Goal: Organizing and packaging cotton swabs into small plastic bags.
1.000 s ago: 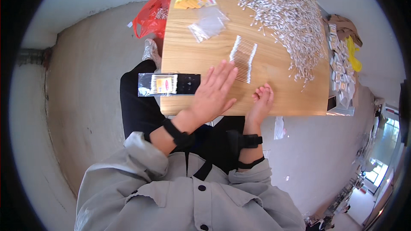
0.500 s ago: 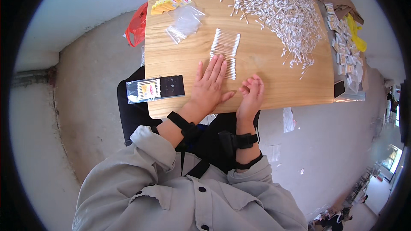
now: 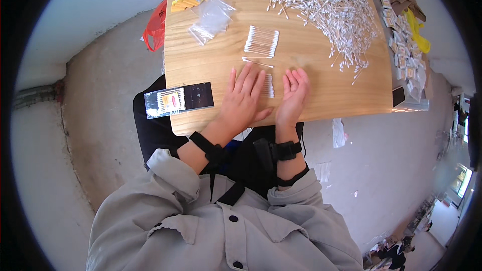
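My left hand (image 3: 240,98) lies flat, fingers stretched out, over a small row of cotton swabs (image 3: 269,86). Only the right ends of that row show; the palm and fingers hide the others. Just beyond my fingertips a couple of loose swabs (image 3: 259,62) lie crosswise. Farther off is a larger neat row of swabs (image 3: 261,41), set side by side. To the right of the near row, my right hand (image 3: 293,95) rests on its edge at the table, empty, its fingers loosely curved.
A big heap of cotton swabs (image 3: 326,7) covers the table's far right. Clear plastic bags (image 3: 212,20) and yellow labels (image 3: 187,1) lie far left. A bagged swab pack (image 3: 171,101) sits on a dark flat rectangle (image 3: 203,95) at the left edge. Packed swabs (image 3: 409,65) stand right of the table.
My left hand has drawn the near row toward me, widening the gap to the far row, with a couple of swabs left between. The right hand's fingers have straightened somewhat and moved farther forward.
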The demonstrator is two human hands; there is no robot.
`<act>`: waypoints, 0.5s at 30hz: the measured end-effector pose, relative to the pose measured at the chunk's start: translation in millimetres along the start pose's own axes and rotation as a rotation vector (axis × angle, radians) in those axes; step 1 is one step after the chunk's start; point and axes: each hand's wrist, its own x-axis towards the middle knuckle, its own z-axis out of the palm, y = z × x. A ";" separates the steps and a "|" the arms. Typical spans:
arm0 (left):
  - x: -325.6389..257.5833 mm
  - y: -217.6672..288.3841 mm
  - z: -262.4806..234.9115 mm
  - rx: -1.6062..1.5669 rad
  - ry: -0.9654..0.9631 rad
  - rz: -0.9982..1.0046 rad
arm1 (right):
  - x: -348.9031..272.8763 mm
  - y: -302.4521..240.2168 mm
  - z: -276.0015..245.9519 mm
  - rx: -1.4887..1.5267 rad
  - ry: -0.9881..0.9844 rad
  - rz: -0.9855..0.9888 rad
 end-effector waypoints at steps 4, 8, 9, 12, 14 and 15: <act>-13.0 5.2 -4.2 0.028 0.000 -0.042 | -2.9 1.4 5.9 0.022 -0.019 0.001; -19.3 11.4 -1.1 0.015 0.021 -0.115 | -8.8 12.3 8.3 -0.136 -0.193 -0.144; -19.4 10.2 -1.0 0.022 -0.001 -0.108 | -10.1 10.5 9.7 -0.217 -0.219 -0.152; -18.7 7.7 -1.1 0.054 -0.041 -0.095 | -9.0 9.7 7.3 -0.364 -0.283 -0.188; -18.9 8.0 -0.5 0.080 -0.058 -0.085 | -6.3 12.4 6.0 -0.429 -0.322 -0.221; -18.9 8.5 0.2 0.091 -0.067 -0.083 | -5.1 14.6 6.4 -0.397 -0.333 -0.215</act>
